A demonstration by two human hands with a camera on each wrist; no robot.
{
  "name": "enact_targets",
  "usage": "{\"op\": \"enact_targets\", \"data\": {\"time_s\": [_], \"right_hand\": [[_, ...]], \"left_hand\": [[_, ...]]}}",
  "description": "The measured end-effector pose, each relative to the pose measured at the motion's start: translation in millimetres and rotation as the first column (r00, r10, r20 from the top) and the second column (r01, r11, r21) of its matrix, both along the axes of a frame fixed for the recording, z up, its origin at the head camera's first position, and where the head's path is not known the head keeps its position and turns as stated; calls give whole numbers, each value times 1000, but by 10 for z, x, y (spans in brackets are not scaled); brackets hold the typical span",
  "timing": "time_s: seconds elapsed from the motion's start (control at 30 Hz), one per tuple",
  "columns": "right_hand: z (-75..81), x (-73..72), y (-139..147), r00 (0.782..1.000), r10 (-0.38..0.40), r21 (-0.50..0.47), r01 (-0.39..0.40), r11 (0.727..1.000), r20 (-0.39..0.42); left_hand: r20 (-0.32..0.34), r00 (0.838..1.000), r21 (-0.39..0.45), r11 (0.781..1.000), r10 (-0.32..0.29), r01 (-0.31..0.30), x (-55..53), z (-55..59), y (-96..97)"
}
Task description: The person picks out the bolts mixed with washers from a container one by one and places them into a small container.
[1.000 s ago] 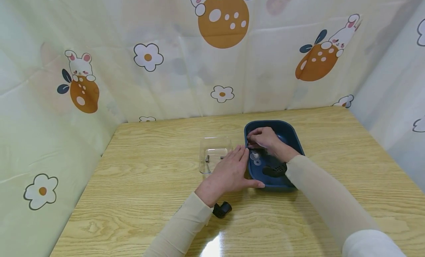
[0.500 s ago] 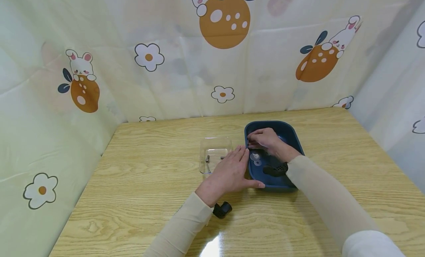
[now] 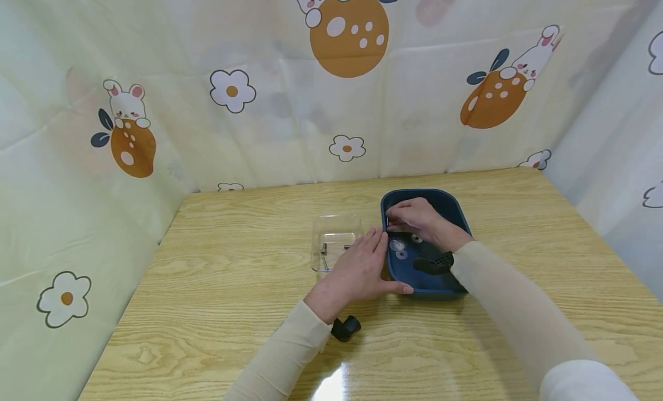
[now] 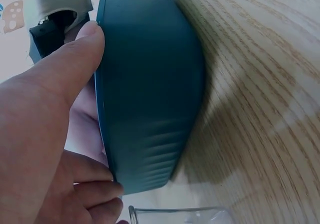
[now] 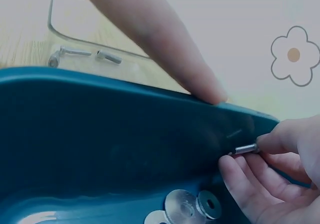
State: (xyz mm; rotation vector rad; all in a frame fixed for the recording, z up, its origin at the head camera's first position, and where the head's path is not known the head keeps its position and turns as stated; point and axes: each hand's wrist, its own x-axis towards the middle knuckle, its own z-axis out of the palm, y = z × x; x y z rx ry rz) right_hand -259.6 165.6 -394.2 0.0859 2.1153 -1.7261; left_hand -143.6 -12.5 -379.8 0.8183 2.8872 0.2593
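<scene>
My right hand (image 3: 418,218) reaches into a dark blue plastic bin (image 3: 449,201). Between its thumb and fingers it pinches a small silver bolt (image 5: 245,148), close to the bin's inner left wall. On the bin floor under the hand lie several round metal washers (image 5: 181,207). My left hand (image 3: 357,268) rests along the bin's left rim with its fingers extended, and its thumb touches the near rim. In the left wrist view the left thumb (image 4: 89,37) and fingertips meet the rim of the bin.
A clear plastic tray (image 3: 336,224) sits left of the bin, partly covered by my left hand. Several small bolts (image 5: 109,57) lie in it. The wooden table (image 3: 223,263) ends at a patterned curtain (image 3: 279,125) behind. Black wrist cameras (image 3: 346,328) hang from both wrists.
My right hand has shifted very slightly up and right, and a washer below it now shows in the head view. The left hand stays on the rim.
</scene>
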Motion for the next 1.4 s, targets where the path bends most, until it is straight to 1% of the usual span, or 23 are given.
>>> {"op": "enact_targets", "data": {"time_s": [0.23, 0.4, 0.5, 0.73, 0.87, 1.03, 1.1, 1.23, 1.4], "right_hand": [[122, 22, -5, 1000, 27, -16, -27, 1000, 0], [155, 3, -18, 999, 38, -38, -39, 999, -20], [175, -10, -31, 998, 51, -51, -52, 997, -29], [280, -27, -64, 995, 79, -51, -82, 995, -59], [346, -14, -102, 992, 106, -65, -110, 992, -66], [380, 21, -195, 982, 165, -90, -173, 981, -92], [387, 34, -242, 978, 184, -80, -192, 978, -100], [393, 51, -343, 975, 201, -46, -206, 977, -99], [386, 94, -479, 969, 226, -3, -227, 974, -96]], "left_hand": [[-15, 1000, 31, 999, 15, -14, -18, 11, -80], [-21, 999, 23, 999, 34, -34, -40, 49, -181], [-25, 998, 15, 998, 55, -54, -48, 67, -258], [9, 992, 48, 991, 124, -125, -62, 73, -457], [15, 988, 54, 986, 154, -155, -66, 80, -573], [11, 986, 65, 984, 167, -167, -71, 78, -698], [6, 985, 66, 983, 174, -174, -71, 70, -741], [-1, 982, 70, 980, 187, -187, -67, 47, -826], [3, 980, 77, 977, 201, -200, -52, 27, -920]]}}
